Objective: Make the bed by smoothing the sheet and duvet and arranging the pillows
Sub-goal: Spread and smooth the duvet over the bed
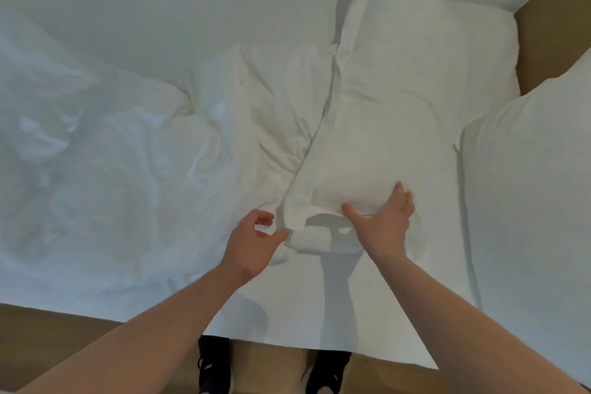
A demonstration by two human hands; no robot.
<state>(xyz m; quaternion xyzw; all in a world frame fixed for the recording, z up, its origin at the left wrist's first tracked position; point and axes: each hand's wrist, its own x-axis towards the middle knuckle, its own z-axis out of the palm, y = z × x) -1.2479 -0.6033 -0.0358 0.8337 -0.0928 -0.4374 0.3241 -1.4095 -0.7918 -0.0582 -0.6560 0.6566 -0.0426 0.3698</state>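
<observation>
R hand (382, 227) lies flat, fingers spread, on near end of pillow (403, 112) at frame centre-right. L hand (252, 241), lower centre, grip loosely curled, thumb touching pillow's flap corner, holding nothing. Crumpled duvet (105, 163) fills left; 2nd pillow (531, 176) at right edge; sheet (303, 313) bare near bottom

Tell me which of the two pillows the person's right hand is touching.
The middle pillow, the one lying beside the crumpled duvet. The right hand rests on its near end, while the other pillow at the far right edge goes untouched.
</observation>
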